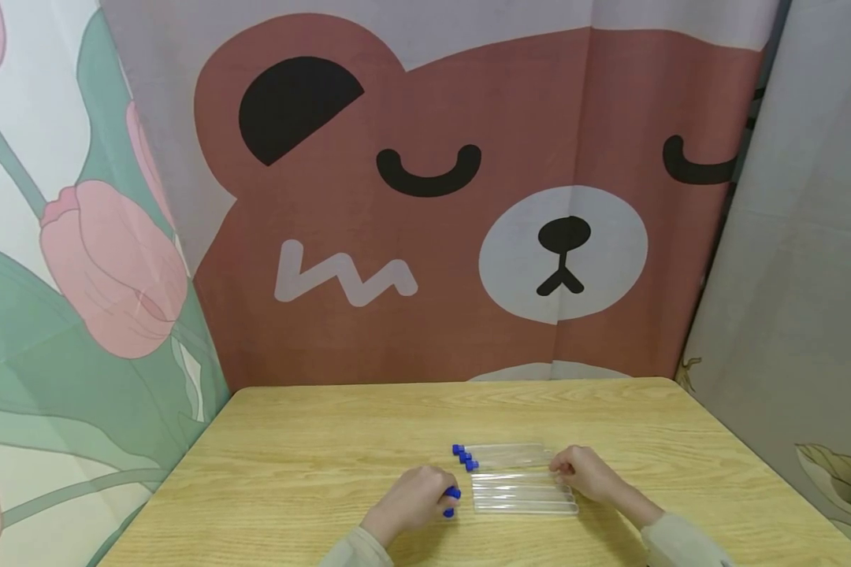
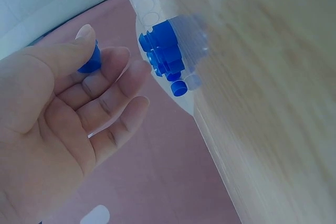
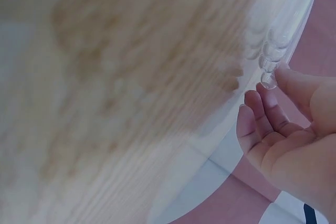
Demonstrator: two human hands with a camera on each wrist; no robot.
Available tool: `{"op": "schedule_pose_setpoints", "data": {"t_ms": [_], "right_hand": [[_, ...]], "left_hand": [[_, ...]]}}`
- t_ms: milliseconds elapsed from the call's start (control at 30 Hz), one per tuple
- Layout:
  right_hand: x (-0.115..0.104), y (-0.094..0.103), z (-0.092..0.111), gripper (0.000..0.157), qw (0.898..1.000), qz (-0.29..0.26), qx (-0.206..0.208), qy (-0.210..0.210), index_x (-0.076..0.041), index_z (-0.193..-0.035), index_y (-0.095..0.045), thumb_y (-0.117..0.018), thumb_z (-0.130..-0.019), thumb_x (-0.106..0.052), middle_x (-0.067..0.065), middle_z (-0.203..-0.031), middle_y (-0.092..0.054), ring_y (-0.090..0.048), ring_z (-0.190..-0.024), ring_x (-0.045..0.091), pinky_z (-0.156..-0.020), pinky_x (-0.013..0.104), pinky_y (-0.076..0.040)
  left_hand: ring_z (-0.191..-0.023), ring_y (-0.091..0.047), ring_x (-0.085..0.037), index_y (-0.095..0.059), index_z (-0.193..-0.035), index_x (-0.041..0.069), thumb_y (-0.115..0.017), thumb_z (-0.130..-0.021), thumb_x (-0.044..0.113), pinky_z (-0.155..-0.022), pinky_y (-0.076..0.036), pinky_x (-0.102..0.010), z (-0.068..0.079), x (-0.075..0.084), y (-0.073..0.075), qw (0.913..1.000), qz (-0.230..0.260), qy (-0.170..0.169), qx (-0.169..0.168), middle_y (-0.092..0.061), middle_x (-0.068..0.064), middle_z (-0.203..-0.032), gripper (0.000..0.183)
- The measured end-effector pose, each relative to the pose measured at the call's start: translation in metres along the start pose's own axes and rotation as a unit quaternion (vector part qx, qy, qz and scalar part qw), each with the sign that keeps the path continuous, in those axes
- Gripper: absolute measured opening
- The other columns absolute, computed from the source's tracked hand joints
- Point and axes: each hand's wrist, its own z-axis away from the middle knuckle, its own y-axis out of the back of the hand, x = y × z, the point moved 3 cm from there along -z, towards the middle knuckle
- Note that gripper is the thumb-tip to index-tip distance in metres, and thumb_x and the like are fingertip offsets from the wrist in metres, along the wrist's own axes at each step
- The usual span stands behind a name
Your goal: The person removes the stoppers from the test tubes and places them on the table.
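My left hand (image 1: 417,498) pinches a blue cap (image 2: 91,62) between thumb and index finger, the other fingers loosely bent. Another blue cap (image 1: 449,513) shows just by its fingers in the head view. To the right lie clear tubes (image 1: 525,498) side by side, their left ends without caps. Farther back are clear tubes with blue caps (image 1: 466,457) at their left ends. My right hand (image 1: 583,472) pinches the rounded end of a clear tube (image 3: 269,81) between thumb and index finger. Whether that tube is lifted, I cannot tell.
The tubes lie on a light wood-grain table (image 1: 312,449). Behind it hangs a curtain with a brown bear print (image 1: 440,236). A tulip-print curtain (image 1: 113,268) hangs on the left, and a pale curtain (image 1: 808,236) on the right.
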Motion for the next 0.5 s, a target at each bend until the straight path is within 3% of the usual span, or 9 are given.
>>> {"op": "schedule_pose_setpoints", "data": {"t_ms": [267, 500], "right_hand": [[0.0007, 0.0015, -0.0015, 0.019, 1.0, 0.015, 0.001, 0.023, 0.003, -0.076, -0.066, -0.057, -0.068, 0.018, 0.007, -0.071, -0.062, -0.05, -0.062, 0.009, -0.052, 0.025, -0.044], [0.0006, 0.0014, -0.0017, 0.018, 1.0, 0.016, 0.0, 0.017, 0.004, -0.078, -0.067, -0.057, -0.069, 0.017, 0.008, -0.073, -0.063, -0.05, -0.063, 0.009, -0.053, 0.025, -0.044]], "left_hand": [[-0.052, -0.035, 0.001, -0.06, -0.073, 0.013, -0.062, -0.084, 0.02, -0.046, -0.031, -0.013, 0.0006, -0.0005, 0.0005, 1.0, 0.006, 0.001, -0.004, -0.04, 0.014, -0.059, 0.014], [-0.052, -0.036, 0.002, -0.06, -0.072, 0.013, -0.062, -0.084, 0.021, -0.047, -0.032, -0.013, 0.0007, -0.0011, -0.001, 0.9999, 0.006, 0.004, -0.009, -0.041, 0.015, -0.059, 0.014]]}}
